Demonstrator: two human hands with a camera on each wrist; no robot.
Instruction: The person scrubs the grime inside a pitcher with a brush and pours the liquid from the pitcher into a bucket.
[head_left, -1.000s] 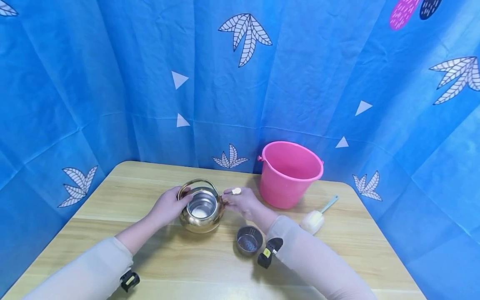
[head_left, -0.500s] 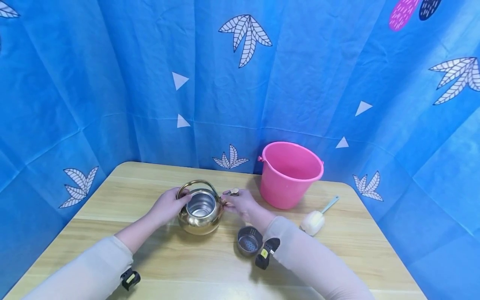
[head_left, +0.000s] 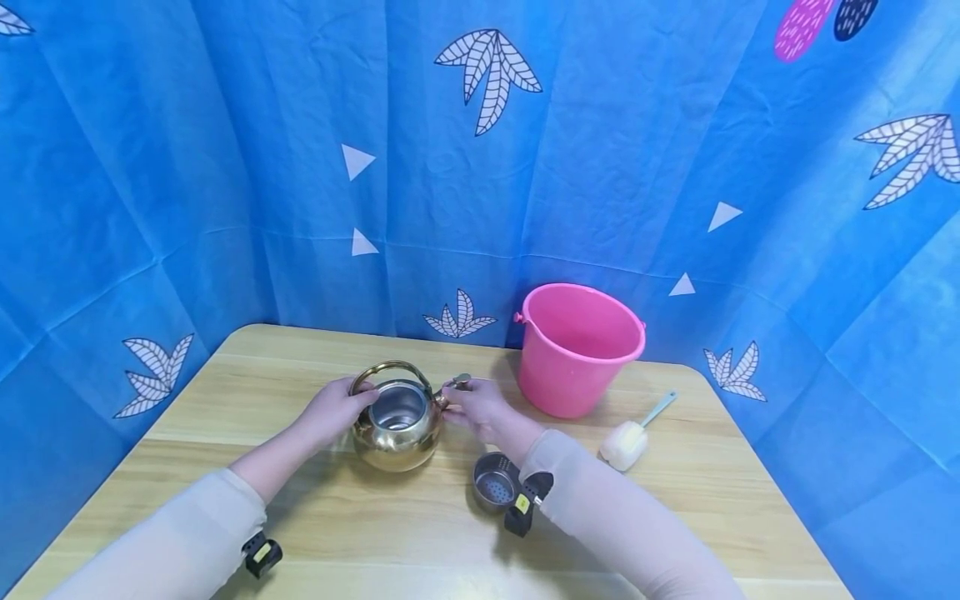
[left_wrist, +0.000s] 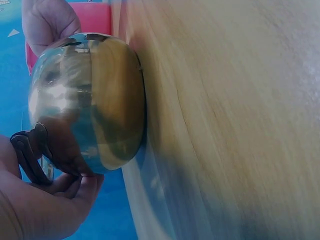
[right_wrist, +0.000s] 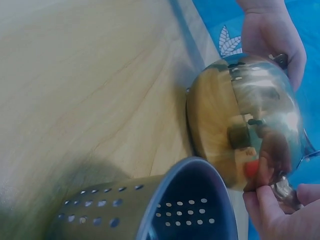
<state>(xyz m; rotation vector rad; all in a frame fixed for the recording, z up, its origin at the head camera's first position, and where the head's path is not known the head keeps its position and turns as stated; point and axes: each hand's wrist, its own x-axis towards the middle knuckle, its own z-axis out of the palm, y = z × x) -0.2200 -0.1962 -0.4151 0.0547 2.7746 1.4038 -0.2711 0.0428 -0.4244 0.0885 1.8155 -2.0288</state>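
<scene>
A shiny gold kettle point(head_left: 395, 450) without a lid stands on the wooden table, its steel inside showing through the round mouth. My left hand point(head_left: 333, 414) grips it where the arched handle point(head_left: 392, 365) meets the body, thumb over the rim; fingers curl beneath the handle joint point(left_wrist: 35, 150) in the left wrist view. On the kettle's other side, my right hand point(head_left: 486, 408) pinches the short spout point(right_wrist: 285, 194) between thumb and fingers. Below my right wrist sits a perforated metal strainer basket point(head_left: 495, 483), large in the foreground of the right wrist view.
A pink bucket point(head_left: 558, 387) stands at the back of the table, right of the kettle. In front of it lies a white sponge brush point(head_left: 624, 446) with a pale green handle point(head_left: 660, 408). Blue patterned curtain point(head_left: 300, 167) surrounds the table's back and sides.
The kettle has shifted slightly left and toward me, both hands moving with it. More of its spout shows past my right fingers. Bucket, strainer basket and brush stay put.
</scene>
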